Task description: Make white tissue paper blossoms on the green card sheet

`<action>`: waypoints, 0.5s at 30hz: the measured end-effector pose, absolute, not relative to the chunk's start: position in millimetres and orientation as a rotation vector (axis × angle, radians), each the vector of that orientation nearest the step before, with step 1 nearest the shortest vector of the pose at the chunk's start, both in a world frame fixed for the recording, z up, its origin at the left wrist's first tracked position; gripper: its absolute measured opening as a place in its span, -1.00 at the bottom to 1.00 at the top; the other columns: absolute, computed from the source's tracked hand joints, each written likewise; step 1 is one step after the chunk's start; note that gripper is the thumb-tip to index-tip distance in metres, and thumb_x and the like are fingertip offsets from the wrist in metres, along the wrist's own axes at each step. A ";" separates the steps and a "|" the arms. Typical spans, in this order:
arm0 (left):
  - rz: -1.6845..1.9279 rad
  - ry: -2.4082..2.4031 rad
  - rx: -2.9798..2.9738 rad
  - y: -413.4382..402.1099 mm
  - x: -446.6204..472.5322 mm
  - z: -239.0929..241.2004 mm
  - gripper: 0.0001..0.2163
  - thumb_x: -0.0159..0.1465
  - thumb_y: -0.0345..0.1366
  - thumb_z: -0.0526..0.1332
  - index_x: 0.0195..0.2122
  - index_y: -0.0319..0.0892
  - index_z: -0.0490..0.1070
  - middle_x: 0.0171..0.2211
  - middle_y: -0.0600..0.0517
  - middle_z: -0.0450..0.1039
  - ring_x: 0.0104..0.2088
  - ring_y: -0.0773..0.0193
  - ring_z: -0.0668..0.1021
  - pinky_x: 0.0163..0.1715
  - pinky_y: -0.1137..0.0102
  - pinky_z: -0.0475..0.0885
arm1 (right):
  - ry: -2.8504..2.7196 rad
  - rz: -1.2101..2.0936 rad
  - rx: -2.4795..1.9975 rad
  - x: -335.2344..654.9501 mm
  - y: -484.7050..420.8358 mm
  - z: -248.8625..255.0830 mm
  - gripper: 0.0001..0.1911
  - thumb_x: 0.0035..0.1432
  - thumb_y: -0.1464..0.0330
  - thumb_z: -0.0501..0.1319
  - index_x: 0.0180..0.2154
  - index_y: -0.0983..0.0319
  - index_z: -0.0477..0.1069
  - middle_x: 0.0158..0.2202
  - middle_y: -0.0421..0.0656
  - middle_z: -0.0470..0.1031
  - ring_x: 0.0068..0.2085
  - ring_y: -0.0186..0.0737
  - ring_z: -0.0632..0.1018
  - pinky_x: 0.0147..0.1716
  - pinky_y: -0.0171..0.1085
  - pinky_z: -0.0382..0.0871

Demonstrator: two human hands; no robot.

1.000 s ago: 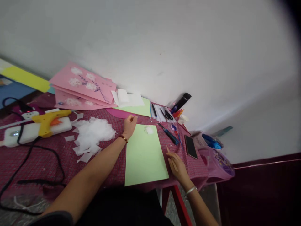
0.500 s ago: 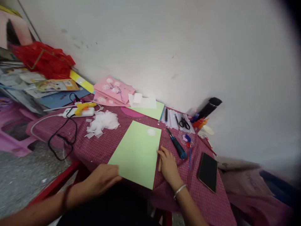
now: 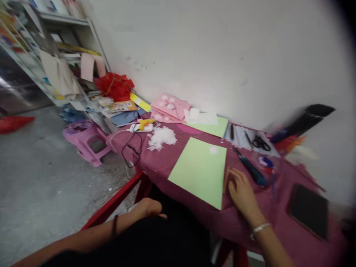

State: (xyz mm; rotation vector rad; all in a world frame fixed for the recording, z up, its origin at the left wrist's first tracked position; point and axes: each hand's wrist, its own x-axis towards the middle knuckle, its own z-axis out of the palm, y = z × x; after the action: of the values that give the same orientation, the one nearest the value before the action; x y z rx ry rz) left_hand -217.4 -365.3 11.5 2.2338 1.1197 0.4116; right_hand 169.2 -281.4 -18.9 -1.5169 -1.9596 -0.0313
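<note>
My left hand [image 3: 151, 207] is over my dark-clothed lap, off the table's front edge. Its fingers are curled in and nothing shows in them. Beside the right edge of a light green sheet of paper [image 3: 198, 172], my right hand [image 3: 241, 191] has its fingers bent around a thin wooden stick [image 3: 226, 180]. A small white patch [image 3: 213, 150] marks the sheet's upper right corner. To the right of that hand lies a blue utility knife [image 3: 253, 170], blade outward.
White paper scraps [image 3: 162, 137] are piled left of the sheet, near a yellow glue gun [image 3: 145, 124] on a power strip with cords. Pink cards [image 3: 171, 107] lie behind. Scissors [image 3: 260, 143] and a dark phone-like slab [image 3: 308, 209] are rightward. A pink stool [image 3: 89, 142] stands left.
My left hand has left the green sheet's lower left corner and dropped back over my lap. The view has swung left, showing more shelf and floor. My right hand stays by the stick.
</note>
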 end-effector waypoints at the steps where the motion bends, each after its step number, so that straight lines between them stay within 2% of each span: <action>1: 0.346 1.008 2.260 -361.7 -223.6 18.7 -0.57 0.23 0.00 0.01 -0.69 -0.14 0.05 -0.70 0.09 0.13 -0.66 0.34 0.25 -0.63 0.36 0.15 | -1.954 -0.060 -1.537 167.2 -287.7 -23.1 -0.59 0.19 0.37 -0.01 0.03 0.35 0.35 0.03 0.10 0.38 0.12 0.04 0.36 0.18 0.05 0.22; 5: 0.108 0.899 2.356 -362.9 -248.9 17.0 -0.63 0.25 -0.13 0.01 -0.67 -0.13 0.10 -0.67 0.06 0.26 -0.63 0.30 0.32 -0.60 0.35 0.23 | -1.846 -0.181 -1.653 149.6 -317.4 -38.8 -0.52 0.23 0.20 -0.01 0.06 0.35 0.32 0.03 0.16 0.38 0.13 0.13 0.35 0.14 0.07 0.25; 10: 0.220 0.973 2.346 -348.7 -274.7 -8.3 -0.66 0.18 -0.08 0.12 -0.66 -0.13 0.16 -0.66 0.10 0.27 -0.63 0.33 0.33 -0.61 0.40 0.20 | -1.818 -0.372 -1.859 128.6 -332.2 -41.3 -0.47 0.27 0.14 -0.07 0.07 0.37 0.30 0.08 0.17 0.34 0.07 0.16 0.41 -0.01 0.10 0.38; 11: 0.302 1.028 2.338 -334.2 -281.7 -2.3 -0.67 0.20 -0.07 0.10 -0.62 -0.13 0.20 -0.62 0.10 0.31 -0.60 0.33 0.34 -0.58 0.41 0.22 | -1.830 -0.397 -1.875 127.9 -332.1 -40.6 -0.47 0.27 0.13 -0.07 0.07 0.37 0.30 0.07 0.17 0.35 0.06 0.15 0.42 -0.02 0.08 0.39; 13: 0.524 1.269 2.304 -290.4 -302.6 25.5 -0.67 0.32 -0.13 -0.08 -0.51 -0.14 0.27 -0.49 0.03 0.39 -0.49 0.31 0.38 -0.49 0.40 0.23 | -1.857 -0.424 -1.875 128.8 -330.8 -39.1 -0.48 0.28 0.14 -0.07 0.05 0.37 0.31 0.04 0.15 0.38 0.05 0.13 0.43 -0.02 0.05 0.39; 15: 0.766 1.764 2.216 -232.3 -330.8 67.0 -0.67 0.31 -0.13 -0.06 -0.50 -0.17 0.28 -0.47 0.00 0.40 -0.45 0.29 0.39 -0.44 0.41 0.21 | -1.874 -0.423 -1.872 129.2 -329.5 -38.1 -0.51 0.29 0.15 -0.07 0.04 0.36 0.32 0.02 0.12 0.41 0.04 0.10 0.44 -0.01 0.02 0.38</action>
State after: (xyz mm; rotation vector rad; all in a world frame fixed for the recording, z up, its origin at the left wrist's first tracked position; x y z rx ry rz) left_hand -330.8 -232.3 67.0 2.2159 1.7645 0.7660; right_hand 129.2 -329.5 -38.1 -1.8721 -1.8741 -0.4226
